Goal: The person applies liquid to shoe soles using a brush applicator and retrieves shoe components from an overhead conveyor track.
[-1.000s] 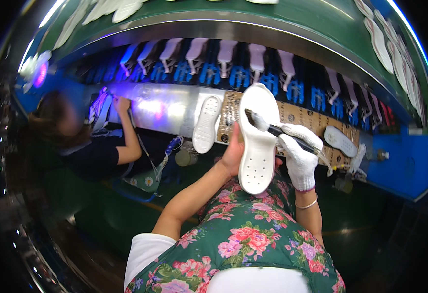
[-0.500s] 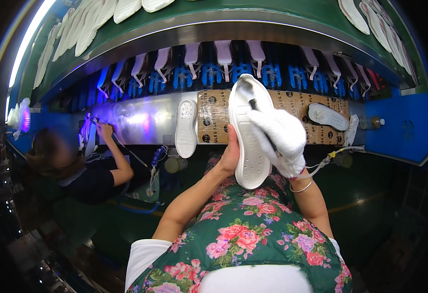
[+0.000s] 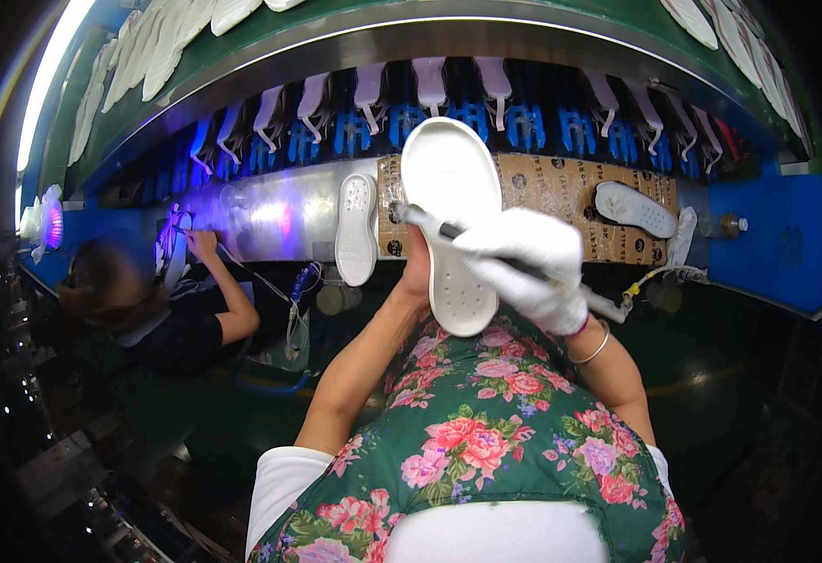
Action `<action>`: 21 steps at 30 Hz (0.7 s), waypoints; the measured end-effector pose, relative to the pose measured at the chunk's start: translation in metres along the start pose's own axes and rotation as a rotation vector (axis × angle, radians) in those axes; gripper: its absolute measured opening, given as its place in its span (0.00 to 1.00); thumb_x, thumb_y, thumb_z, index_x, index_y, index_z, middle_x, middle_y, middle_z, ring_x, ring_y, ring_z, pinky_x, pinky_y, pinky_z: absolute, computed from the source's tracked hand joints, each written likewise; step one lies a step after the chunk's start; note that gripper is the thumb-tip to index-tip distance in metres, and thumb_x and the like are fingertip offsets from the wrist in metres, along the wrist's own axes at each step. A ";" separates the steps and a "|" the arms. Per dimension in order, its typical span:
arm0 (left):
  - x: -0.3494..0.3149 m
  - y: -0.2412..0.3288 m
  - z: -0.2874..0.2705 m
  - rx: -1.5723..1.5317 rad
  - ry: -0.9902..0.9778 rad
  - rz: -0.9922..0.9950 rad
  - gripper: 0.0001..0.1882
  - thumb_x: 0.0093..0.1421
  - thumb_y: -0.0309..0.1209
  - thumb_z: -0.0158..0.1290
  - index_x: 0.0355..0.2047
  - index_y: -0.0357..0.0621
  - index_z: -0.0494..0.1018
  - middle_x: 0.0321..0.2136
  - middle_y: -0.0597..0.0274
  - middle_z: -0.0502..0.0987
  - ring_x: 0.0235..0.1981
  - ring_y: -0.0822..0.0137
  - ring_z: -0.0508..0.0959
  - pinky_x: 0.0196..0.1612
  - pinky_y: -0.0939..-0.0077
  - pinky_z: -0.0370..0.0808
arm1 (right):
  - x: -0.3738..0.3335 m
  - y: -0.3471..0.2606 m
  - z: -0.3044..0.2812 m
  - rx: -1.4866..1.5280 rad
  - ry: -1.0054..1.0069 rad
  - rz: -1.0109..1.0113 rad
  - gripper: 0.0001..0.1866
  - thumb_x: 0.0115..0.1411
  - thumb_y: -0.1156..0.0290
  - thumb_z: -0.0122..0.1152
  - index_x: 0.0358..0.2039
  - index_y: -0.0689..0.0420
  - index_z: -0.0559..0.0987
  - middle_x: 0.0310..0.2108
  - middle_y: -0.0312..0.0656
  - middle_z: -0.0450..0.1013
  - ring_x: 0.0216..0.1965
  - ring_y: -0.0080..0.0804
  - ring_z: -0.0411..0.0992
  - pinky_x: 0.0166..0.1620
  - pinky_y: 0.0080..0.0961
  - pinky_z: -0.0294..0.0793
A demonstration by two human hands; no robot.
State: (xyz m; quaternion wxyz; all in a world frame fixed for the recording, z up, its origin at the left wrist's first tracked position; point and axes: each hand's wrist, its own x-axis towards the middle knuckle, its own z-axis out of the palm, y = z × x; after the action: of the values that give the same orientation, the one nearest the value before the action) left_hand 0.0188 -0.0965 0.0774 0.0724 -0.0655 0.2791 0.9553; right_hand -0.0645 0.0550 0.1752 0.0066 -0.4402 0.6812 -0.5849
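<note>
A white shoe sole (image 3: pixel 453 178) stands nearly upright lengthwise before me, its hollow inner side facing up. My bare left hand (image 3: pixel 417 267) grips its left edge at the middle, the fingers hidden beneath. My right hand (image 3: pixel 533 267), in a white knitted glove, is closed round a brush (image 3: pixel 417 216) with a dark handle section. The brush's pale tip lies at the sole's left edge, just above my left hand; whether it touches I cannot tell. A pale tube (image 3: pixel 606 305) runs out by my right wrist.
Cardboard (image 3: pixel 552 192) covers part of the metal ledge (image 3: pixel 289 220). One white sole (image 3: pixel 356 230) lies left, another (image 3: pixel 634 208) right, near a crumpled white cloth (image 3: pixel 681 235) and a bottle (image 3: pixel 732 225). Lilac shoe parts (image 3: pixel 430 84) hang behind. A co-worker (image 3: pixel 195 319) sits at left.
The brush has moved from inside the sole's far end to its left edge. The sole has turned so its inside faces me more, and my right hand has rotated.
</note>
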 end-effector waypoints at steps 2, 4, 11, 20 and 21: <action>0.007 0.005 -0.003 -0.048 -0.099 0.008 0.54 0.56 0.77 0.22 0.66 0.44 0.55 0.60 0.49 0.67 0.60 0.55 0.70 0.61 0.56 0.71 | -0.002 0.009 -0.002 0.072 0.128 0.104 0.14 0.53 0.78 0.66 0.41 0.59 0.83 0.40 0.44 0.80 0.36 0.33 0.80 0.43 0.28 0.79; 0.014 0.016 -0.001 -0.033 -0.287 -0.005 0.54 0.56 0.77 0.22 0.67 0.44 0.54 0.60 0.49 0.66 0.59 0.55 0.71 0.61 0.56 0.72 | -0.003 0.007 0.000 0.012 0.040 0.125 0.17 0.54 0.78 0.64 0.45 0.56 0.82 0.40 0.45 0.80 0.38 0.39 0.79 0.44 0.32 0.79; 0.009 0.022 -0.028 -0.042 -0.325 0.107 0.53 0.58 0.75 0.26 0.67 0.43 0.53 0.55 0.48 0.70 0.55 0.55 0.74 0.55 0.56 0.76 | -0.007 -0.001 0.009 0.085 -0.034 -0.007 0.13 0.49 0.79 0.69 0.37 0.58 0.84 0.34 0.45 0.80 0.35 0.38 0.80 0.39 0.28 0.78; 0.014 0.034 -0.025 -0.381 -0.267 -0.044 0.64 0.41 0.84 0.41 0.50 0.27 0.66 0.39 0.35 0.75 0.41 0.44 0.78 0.43 0.49 0.80 | -0.023 -0.004 0.021 0.216 -0.167 -0.031 0.16 0.50 0.79 0.67 0.41 0.53 0.84 0.38 0.44 0.80 0.36 0.42 0.80 0.41 0.30 0.79; 0.015 0.038 -0.031 -0.404 -0.287 -0.041 0.60 0.44 0.80 0.49 0.51 0.28 0.66 0.42 0.32 0.74 0.45 0.41 0.76 0.45 0.46 0.79 | -0.022 -0.004 0.024 0.315 -0.099 0.049 0.15 0.50 0.79 0.67 0.40 0.55 0.84 0.37 0.45 0.81 0.36 0.43 0.80 0.42 0.30 0.79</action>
State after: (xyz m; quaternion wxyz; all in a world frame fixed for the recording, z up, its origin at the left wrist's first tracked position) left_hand 0.0000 -0.1436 0.0691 0.1162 0.0521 0.0681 0.9895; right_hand -0.0363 0.0494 0.1594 0.1236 -0.4451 0.5905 -0.6618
